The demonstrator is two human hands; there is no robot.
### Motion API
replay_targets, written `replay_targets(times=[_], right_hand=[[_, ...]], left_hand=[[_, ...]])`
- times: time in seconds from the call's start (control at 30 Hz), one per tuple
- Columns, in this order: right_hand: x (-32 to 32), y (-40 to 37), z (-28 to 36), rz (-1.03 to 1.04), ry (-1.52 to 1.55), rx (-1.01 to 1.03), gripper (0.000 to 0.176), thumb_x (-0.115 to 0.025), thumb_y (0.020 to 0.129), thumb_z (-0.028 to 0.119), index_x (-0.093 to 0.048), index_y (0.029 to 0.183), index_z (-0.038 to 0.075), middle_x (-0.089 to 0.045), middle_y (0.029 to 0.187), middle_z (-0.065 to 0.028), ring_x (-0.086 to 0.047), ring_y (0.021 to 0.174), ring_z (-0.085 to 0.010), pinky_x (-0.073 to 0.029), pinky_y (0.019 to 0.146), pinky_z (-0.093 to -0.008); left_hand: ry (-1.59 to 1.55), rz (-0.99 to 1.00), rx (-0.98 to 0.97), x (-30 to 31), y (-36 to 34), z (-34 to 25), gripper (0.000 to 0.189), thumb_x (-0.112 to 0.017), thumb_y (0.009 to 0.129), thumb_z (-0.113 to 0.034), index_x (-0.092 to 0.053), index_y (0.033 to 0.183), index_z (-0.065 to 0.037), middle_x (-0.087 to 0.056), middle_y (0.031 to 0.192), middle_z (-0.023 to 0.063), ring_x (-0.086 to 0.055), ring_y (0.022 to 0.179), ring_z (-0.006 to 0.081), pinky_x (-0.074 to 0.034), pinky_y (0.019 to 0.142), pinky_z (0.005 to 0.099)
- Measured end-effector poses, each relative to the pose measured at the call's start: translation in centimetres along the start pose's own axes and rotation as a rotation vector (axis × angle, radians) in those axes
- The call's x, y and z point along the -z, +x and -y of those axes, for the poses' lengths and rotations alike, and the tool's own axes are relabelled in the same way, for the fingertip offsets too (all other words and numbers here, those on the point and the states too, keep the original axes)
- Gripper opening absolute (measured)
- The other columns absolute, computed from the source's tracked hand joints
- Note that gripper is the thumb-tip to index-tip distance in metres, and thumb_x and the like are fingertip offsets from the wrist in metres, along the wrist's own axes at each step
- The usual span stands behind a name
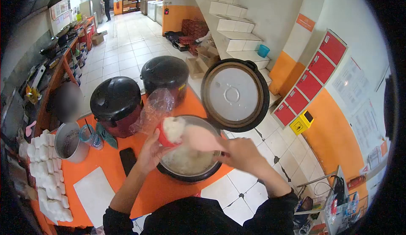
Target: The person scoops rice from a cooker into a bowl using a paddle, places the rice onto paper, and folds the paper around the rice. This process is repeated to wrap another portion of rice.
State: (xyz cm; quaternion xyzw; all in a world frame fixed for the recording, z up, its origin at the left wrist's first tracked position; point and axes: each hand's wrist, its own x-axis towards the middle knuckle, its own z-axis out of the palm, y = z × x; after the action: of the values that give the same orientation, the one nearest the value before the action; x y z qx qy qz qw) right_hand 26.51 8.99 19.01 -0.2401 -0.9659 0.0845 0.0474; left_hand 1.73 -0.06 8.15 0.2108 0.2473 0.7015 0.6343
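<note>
My left hand (149, 154) is closed round a small red cup (164, 139) heaped with white rice (173, 127). In my right hand (244, 155) is a pink rice paddle (203, 139), blurred by motion, its blade beside the mound in the cup. Both hands work over an open rice cooker (192, 178) with rice (186, 161) lying inside. Its round lid (233, 92) stands raised at the far right side. A clear plastic bag (157, 105) sits just beyond the cup.
Two black lidded pots (115, 99) stand at the table's far side. Left are a metal pot (69, 144), a plastic cup (91, 138), stacked white packets (46, 173), a dark phone (127, 160) and white paper (94, 192). A distant person (107, 7) stands in the aisle.
</note>
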Motion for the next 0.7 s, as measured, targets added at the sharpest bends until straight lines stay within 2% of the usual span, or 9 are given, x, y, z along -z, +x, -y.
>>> replay_targets(times=[0.07,0.17,0.2,0.33,0.4,0.5,0.6,0.63,0.7], right_hand=[[-0.4,0.4,-2.3,0.001,0.179,-0.065,0.031,-0.058,0.085,0.030,-0.059,0.096,0.001,-0.063,0.074,-0.0158,-0.063,0.073,-0.0323,-0.047,0.062,-0.0403],[-3.0,2.3,-4.3,-0.031,0.628,0.031,0.035,-0.051,0.086,0.021,-0.053,0.116,0.003,-0.061,0.083,-0.0231,-0.061,0.083,-0.0346,-0.046,0.074,-0.0448],[-3.4,2.9,-3.0,-0.074,0.712,-0.092,0.030,-0.047,0.087,0.015,-0.054,0.112,-0.001,-0.061,0.090,-0.0245,-0.061,0.087,-0.0369,-0.047,0.074,-0.0442],[-8.8,2.9,1.2,-0.003,0.551,-0.069,0.027,-0.045,0.085,0.009,-0.053,0.107,-0.004,-0.060,0.089,-0.0260,-0.060,0.087,-0.0379,-0.047,0.075,-0.0438],[-10.6,2.4,2.5,0.223,0.466,-0.156,0.034,-0.046,0.083,0.004,-0.047,0.114,-0.006,-0.058,0.089,-0.0273,-0.059,0.086,-0.0374,-0.046,0.075,-0.0433],[-11.1,2.6,3.4,0.244,0.449,0.001,0.043,-0.041,0.084,0.003,-0.038,0.126,-0.005,-0.055,0.098,-0.0315,-0.058,0.091,-0.0386,-0.045,0.076,-0.0460],[-8.6,3.8,3.4,0.393,0.647,-0.090,0.048,-0.040,0.086,0.004,-0.032,0.132,-0.004,-0.053,0.107,-0.0309,-0.055,0.099,-0.0380,-0.043,0.083,-0.0447],[-8.8,4.2,2.5,0.234,0.653,0.055,0.045,-0.040,0.087,0.007,-0.034,0.131,-0.003,-0.052,0.108,-0.0287,-0.054,0.100,-0.0362,-0.041,0.086,-0.0426],[-10.0,5.2,-2.4,0.226,0.617,0.290,0.042,-0.039,0.090,0.014,-0.040,0.129,-0.002,-0.052,0.111,-0.0247,-0.050,0.104,-0.0317,-0.038,0.092,-0.0384]], left_hand=[[-0.073,-0.021,0.036,1.0,0.0,0.4,0.057,-0.050,0.092,-0.034,-0.028,0.137,-0.006,-0.040,0.134,0.0164,-0.046,0.120,0.0299,-0.046,0.096,0.0404],[-0.014,-0.008,0.014,0.4,-0.3,0.6,0.056,-0.050,0.092,-0.033,-0.030,0.135,-0.004,-0.043,0.132,0.0162,-0.049,0.117,0.0294,-0.047,0.095,0.0411],[0.035,0.004,-0.005,-0.1,-0.4,0.6,0.055,-0.051,0.092,-0.032,-0.031,0.135,-0.003,-0.044,0.131,0.0159,-0.051,0.115,0.0292,-0.048,0.094,0.0416],[0.179,-0.086,-0.030,-1.0,-0.7,0.7,0.051,-0.054,0.090,-0.026,-0.037,0.132,-0.003,-0.050,0.125,0.0130,-0.054,0.111,0.0264,-0.050,0.090,0.0449],[0.161,-0.109,0.022,-1.3,-1.2,0.5,0.049,-0.057,0.089,-0.022,-0.039,0.131,-0.003,-0.052,0.123,0.0118,-0.055,0.109,0.0253,-0.051,0.088,0.0457],[0.367,-0.178,0.020,-2.0,-1.6,0.3,0.050,-0.060,0.087,-0.018,-0.040,0.132,-0.004,-0.052,0.123,0.0109,-0.056,0.108,0.0242,-0.054,0.084,0.0420],[0.694,-0.048,-0.266,-0.6,-0.8,0.1,0.051,-0.061,0.087,-0.016,-0.040,0.133,-0.006,-0.050,0.124,0.0099,-0.054,0.109,0.0241,-0.057,0.078,0.0408],[0.642,-0.055,-0.184,-0.6,-0.7,-0.3,0.054,-0.061,0.086,-0.017,-0.038,0.134,-0.006,-0.048,0.126,0.0103,-0.052,0.111,0.0248,-0.056,0.079,0.0417],[0.533,-0.077,-0.021,-0.6,-0.7,-1.0,0.060,-0.062,0.085,-0.020,-0.033,0.136,-0.005,-0.045,0.130,0.0111,-0.049,0.115,0.0261,-0.054,0.082,0.0435]])
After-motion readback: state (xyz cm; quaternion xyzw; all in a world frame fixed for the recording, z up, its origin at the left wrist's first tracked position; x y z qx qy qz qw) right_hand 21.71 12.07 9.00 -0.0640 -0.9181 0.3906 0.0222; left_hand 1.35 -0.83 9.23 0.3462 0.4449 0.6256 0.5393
